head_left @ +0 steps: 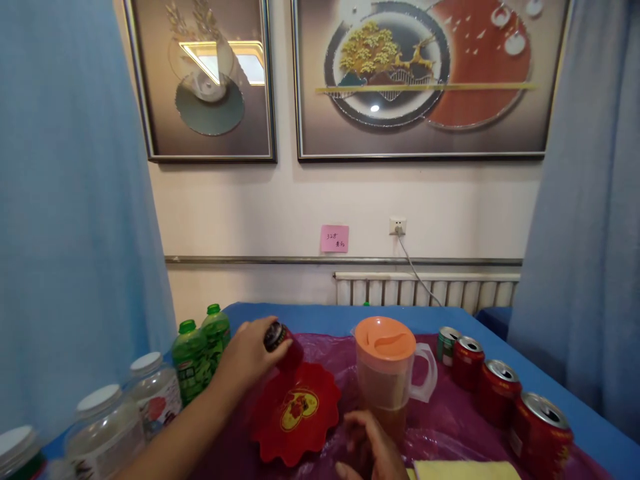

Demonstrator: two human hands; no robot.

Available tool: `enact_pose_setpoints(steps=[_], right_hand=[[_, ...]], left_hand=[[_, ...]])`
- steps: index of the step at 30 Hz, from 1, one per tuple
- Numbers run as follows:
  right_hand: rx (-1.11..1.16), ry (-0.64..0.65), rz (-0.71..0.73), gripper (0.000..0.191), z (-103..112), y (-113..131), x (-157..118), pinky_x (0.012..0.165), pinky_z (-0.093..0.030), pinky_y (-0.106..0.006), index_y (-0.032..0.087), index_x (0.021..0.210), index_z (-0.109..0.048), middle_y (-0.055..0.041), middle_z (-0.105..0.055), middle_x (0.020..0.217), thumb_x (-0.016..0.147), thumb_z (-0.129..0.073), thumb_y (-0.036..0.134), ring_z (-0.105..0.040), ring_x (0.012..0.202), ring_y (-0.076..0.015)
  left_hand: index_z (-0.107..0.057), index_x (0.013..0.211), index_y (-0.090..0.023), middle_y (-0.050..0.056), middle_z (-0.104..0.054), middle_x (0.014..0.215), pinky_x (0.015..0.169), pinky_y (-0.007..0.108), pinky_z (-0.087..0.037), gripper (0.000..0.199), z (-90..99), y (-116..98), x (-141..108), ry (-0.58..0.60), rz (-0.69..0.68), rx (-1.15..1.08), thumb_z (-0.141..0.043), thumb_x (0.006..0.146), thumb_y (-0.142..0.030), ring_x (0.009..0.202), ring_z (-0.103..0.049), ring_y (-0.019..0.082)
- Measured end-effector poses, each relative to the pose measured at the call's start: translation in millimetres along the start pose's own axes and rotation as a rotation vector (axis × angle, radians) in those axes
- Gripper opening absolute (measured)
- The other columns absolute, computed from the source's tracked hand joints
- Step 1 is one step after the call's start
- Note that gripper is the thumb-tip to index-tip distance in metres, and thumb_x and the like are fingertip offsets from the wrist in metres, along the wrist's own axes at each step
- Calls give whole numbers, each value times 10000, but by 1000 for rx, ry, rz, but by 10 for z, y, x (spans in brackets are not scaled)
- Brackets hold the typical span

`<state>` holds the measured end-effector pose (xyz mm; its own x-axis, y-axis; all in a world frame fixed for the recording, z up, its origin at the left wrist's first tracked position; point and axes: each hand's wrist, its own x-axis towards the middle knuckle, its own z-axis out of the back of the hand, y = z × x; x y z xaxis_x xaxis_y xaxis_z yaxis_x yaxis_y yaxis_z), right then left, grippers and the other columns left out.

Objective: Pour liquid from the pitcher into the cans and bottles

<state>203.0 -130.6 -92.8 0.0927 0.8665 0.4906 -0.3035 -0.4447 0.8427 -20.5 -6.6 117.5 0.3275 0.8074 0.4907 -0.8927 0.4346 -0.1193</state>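
My left hand point(253, 350) is closed around a small red container point(291, 352) with a dark end, held tilted over the far edge of a red plate point(265, 417). The plate has a scalloped rim and a yellow printed pattern in its middle. My right hand point(373, 443) is at the front, fingers loosely bent and thumb apart, with nothing visible in it. Just beyond it stands a clear plastic pitcher point(383, 380) with an orange lid, a handle on the right and brownish liquid in its lower part.
Several red cans point(543, 437) and a green can point(447, 345) line the right side. On the left stand green bottles point(190, 360) and clear white-lidded jars point(105, 427). Purple plastic sheeting point(445, 413) covers part of the blue table point(425, 315). A yellow cloth point(465, 470) lies in front.
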Motion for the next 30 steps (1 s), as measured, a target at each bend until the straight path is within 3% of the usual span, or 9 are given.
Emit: enact_pose_setpoints(steps=[4, 6, 9, 12, 15, 19, 25, 27, 30], right_hand=[[72, -9, 48, 1078, 26, 62, -7, 932, -551, -407, 231, 1428, -444, -151, -622, 1334, 504, -937, 488, -632, 1164, -368], [111, 19, 8, 1111, 18, 154, -46, 1002, -516, -439, 226, 1440, -401, -162, -587, 1388, 496, -946, 441, -596, 1226, -377], [134, -36, -71, 936, -3, 311, -99, 1018, -500, -435, 229, 1423, -383, -141, -617, 1342, 632, -866, 361, -619, 1194, -336], [197, -98, -90, 830, 9, 430, -79, 1024, -489, -429, 224, 1377, -402, -137, -636, 1292, 687, -823, 412, -629, 1170, -320], [418, -11, -47, 842, 71, 518, 12, 1032, -477, -442, 227, 1339, -412, -141, -635, 1289, 679, -822, 554, -619, 1186, -325], [675, 141, -9, 846, 185, 643, 127, 1079, -424, -459, 246, 1308, -465, -126, -633, 1307, 650, -839, 624, -579, 1250, -331], [838, 335, -91, 829, 274, 782, 174, 1046, -423, -513, 253, 1286, -576, -101, -684, 1176, 607, -864, 631, -618, 1176, -358], [828, 339, -108, 774, 263, 758, 170, 1013, -441, -517, 246, 1215, -621, -94, -703, 1087, 594, -865, 640, -635, 1125, -359], [753, 315, -121, 731, 215, 623, 148, 954, -477, -485, 241, 1125, -642, -83, -701, 1000, 584, -846, 689, -647, 1062, -341]], left_hand=[[-665, 1113, -243, 70, -715, 1073, 859, 382, -466, 371, 123, -707, -577, 208, -184, -200, -699, 774, -390, 986, -611, 289], [-680, 1022, -240, 67, -709, 1041, 836, 394, -475, 310, 122, -1001, -767, 316, -207, -254, -726, 742, -366, 972, -607, 295], [-677, 1106, -221, 93, -697, 1079, 899, 461, -481, 425, 61, -1208, -881, 324, -201, -333, -755, 712, -358, 1025, -601, 327], [-581, 1328, -242, 111, -667, 1231, 1004, 527, -455, 713, -49, -1105, -872, 298, -179, -499, -810, 664, -363, 1144, -579, 363], [-388, 1498, -316, 105, -515, 1489, 1112, 531, -395, 969, -174, -825, -807, 378, -187, -814, -849, 651, -408, 1324, -493, 366], [-370, 1517, -279, 120, -451, 1552, 1158, 514, -349, 939, -295, -555, -670, 680, -300, -1197, -819, 723, -503, 1398, -442, 352], [-535, 1398, -242, 82, -594, 1407, 1120, 485, -389, 832, -310, -671, -550, 933, -364, -1368, -869, 678, -494, 1269, -556, 333], [-544, 1381, -248, 72, -610, 1380, 1085, 470, -424, 816, -319, -705, -561, 978, -365, -1394, -868, 676, -500, 1245, -572, 329], [-553, 1358, -252, 69, -625, 1347, 1077, 463, -427, 828, -363, -668, -603, 938, -363, -1381, -892, 642, -491, 1224, -579, 322]])
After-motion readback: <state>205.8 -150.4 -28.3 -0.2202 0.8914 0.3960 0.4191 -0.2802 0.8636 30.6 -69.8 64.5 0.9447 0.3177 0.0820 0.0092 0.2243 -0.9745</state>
